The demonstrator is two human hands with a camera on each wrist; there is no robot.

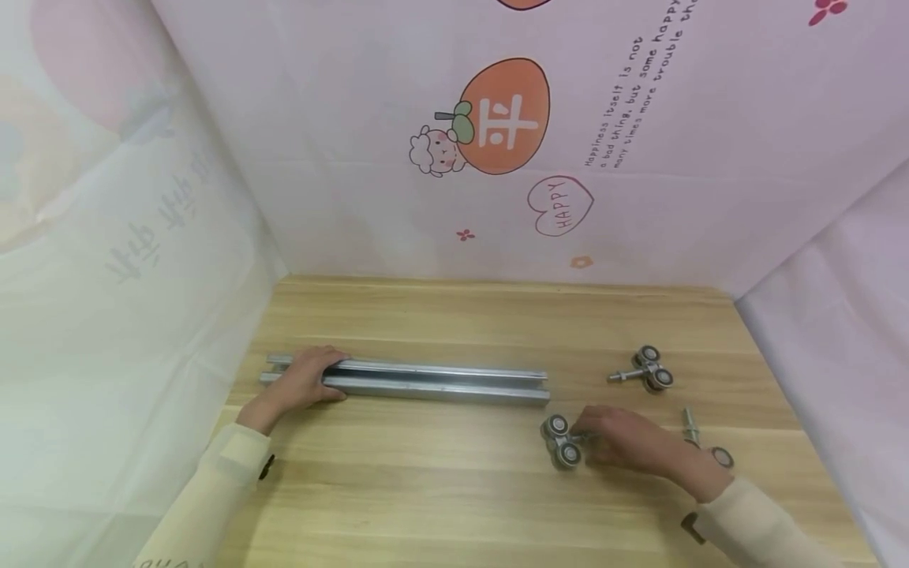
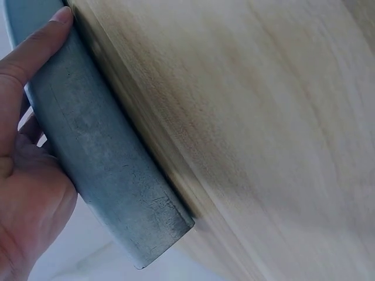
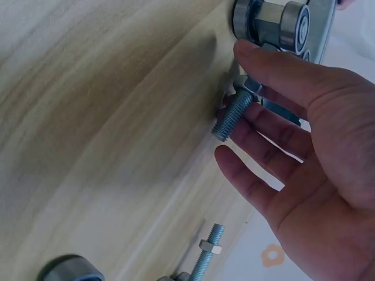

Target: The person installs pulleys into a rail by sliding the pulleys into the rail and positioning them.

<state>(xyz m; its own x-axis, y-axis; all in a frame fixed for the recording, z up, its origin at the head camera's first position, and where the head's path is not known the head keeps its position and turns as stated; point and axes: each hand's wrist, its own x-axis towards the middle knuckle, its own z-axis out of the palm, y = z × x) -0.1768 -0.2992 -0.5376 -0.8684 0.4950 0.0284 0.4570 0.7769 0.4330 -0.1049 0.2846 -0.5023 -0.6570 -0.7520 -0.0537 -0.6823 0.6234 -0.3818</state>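
Note:
A straight, slotted steel channel rail (image 1: 454,390) lies lengthwise at the left and centre of the wooden table. My left hand (image 1: 304,380) grips it near its left end, the thumb along the near side wall in the left wrist view and the fingers reaching over the far side, mostly hidden. To the right of the rail, my right hand (image 1: 628,442) pinches a roller trolley (image 1: 569,454) where its threaded bolt (image 3: 234,117) meets the wheels. The bolt's free end points back toward the palm. The trolley's wheels face the rail's right end, a little apart from it.
A second roller trolley (image 1: 652,372) lies at the back right, its bolt pointing left. A third roller trolley (image 1: 722,457), partly behind the right forearm, has its bolt pointing away. Printed cloth (image 1: 355,197) closes off the table's back and both sides.

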